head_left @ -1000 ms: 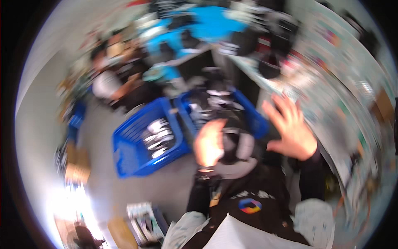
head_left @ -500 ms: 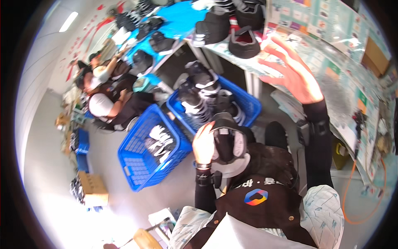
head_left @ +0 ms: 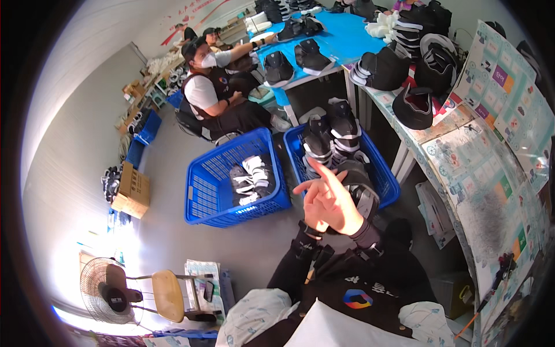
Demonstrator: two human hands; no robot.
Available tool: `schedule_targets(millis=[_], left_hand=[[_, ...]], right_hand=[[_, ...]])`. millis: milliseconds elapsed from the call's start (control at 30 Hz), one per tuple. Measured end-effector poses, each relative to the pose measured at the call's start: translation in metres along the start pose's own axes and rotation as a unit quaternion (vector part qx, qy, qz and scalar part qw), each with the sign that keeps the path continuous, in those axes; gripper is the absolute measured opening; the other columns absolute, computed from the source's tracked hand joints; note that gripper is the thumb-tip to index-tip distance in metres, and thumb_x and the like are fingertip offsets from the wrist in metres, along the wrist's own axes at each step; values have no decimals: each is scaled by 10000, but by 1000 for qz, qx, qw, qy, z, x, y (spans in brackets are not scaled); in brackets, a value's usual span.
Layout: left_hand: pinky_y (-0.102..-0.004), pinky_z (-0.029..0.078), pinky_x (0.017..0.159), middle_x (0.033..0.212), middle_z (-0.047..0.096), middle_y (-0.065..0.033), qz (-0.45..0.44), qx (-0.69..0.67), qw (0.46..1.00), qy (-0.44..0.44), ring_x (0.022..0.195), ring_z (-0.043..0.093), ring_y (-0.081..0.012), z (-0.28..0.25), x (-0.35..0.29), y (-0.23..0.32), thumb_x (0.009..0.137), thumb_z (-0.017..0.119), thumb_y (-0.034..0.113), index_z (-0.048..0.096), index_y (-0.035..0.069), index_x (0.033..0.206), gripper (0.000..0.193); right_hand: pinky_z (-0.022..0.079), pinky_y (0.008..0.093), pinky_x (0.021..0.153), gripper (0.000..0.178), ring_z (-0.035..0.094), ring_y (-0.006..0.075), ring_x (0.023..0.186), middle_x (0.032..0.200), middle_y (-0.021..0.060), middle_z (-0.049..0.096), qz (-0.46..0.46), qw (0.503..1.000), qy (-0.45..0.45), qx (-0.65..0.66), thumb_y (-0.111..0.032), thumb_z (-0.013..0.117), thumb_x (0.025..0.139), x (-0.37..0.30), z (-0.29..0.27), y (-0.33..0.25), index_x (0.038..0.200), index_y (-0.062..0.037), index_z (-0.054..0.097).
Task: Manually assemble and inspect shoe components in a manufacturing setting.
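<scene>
My left hand (head_left: pixel 313 215) is low in front of me, its fingers mostly covered by my right hand. Just beyond them is a black shoe with a grey lining (head_left: pixel 365 195), which has kept its place beside my left hand and appears still gripped by it. My right hand (head_left: pixel 341 209) crosses over the left, empty, fingers spread and pointing up and left. Behind the shoe stands a blue basket (head_left: pixel 388 194) piled with black-and-white shoes (head_left: pixel 341 124).
Left of it is another blue basket (head_left: pixel 202 215) with shoes inside. A person (head_left: pixel 202 95) sits beyond, one arm stretched to the blue-topped table (head_left: pixel 341 37) with shoes on it. A paper-covered bench (head_left: pixel 462 168) runs along my right. A fan (head_left: pixel 110 292) and stool (head_left: pixel 167 295) stand lower left.
My right hand has come down from beside the bench to cross over my left hand. My left hand and the shoe have shifted right in the picture, as the view has turned.
</scene>
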State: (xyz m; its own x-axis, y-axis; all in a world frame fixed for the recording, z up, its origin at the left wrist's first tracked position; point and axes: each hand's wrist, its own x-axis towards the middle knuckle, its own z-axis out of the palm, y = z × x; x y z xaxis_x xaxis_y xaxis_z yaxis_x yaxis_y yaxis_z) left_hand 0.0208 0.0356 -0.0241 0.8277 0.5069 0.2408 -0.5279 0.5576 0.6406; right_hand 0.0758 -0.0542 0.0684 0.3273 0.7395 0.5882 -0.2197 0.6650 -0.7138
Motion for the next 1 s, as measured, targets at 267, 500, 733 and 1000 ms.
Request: schedule_targets(millis=[267, 500, 733, 1000], left_hand=[[-426, 582, 944, 1250, 733, -184, 116, 622, 767, -109, 1107, 721, -407, 33, 7, -31, 996, 672, 14, 729, 70, 1336, 349], [-423, 584, 942, 1269, 731, -177, -42, 641, 742, -191, 1107, 717, -402, 10, -31, -103, 1044, 687, 222, 718, 82, 1374, 360], [-404, 583, 922, 1195, 786, -164, -79, 534, 803, -252, 1061, 743, -363, -7, -10, -117, 1076, 662, 292, 772, 34, 1259, 336], [-378, 584, 814, 1076, 791, -155, -146, 559, 789, -208, 939, 756, -341, -13, -21, -110, 1022, 749, 303, 817, 41, 1143, 296]], right_hand=[[496, 486, 1096, 506, 619, 431, 1270, 1262, 174, 684, 18, 682, 186, -707, -199, 854, 879, -118, -105, -69, 1350, -83, 710], [583, 431, 896, 281, 738, 395, 1034, 1131, 178, 766, 184, 688, 227, -664, -174, 760, 979, -222, -132, -62, 1233, -55, 775], [583, 410, 900, 257, 755, 399, 1027, 1113, 223, 774, 212, 690, 320, -613, -159, 753, 994, -253, -139, -60, 1164, 33, 768], [570, 353, 827, 210, 764, 306, 914, 994, 175, 779, 215, 721, 372, -544, -159, 802, 960, -278, -149, -48, 1017, 42, 776]])
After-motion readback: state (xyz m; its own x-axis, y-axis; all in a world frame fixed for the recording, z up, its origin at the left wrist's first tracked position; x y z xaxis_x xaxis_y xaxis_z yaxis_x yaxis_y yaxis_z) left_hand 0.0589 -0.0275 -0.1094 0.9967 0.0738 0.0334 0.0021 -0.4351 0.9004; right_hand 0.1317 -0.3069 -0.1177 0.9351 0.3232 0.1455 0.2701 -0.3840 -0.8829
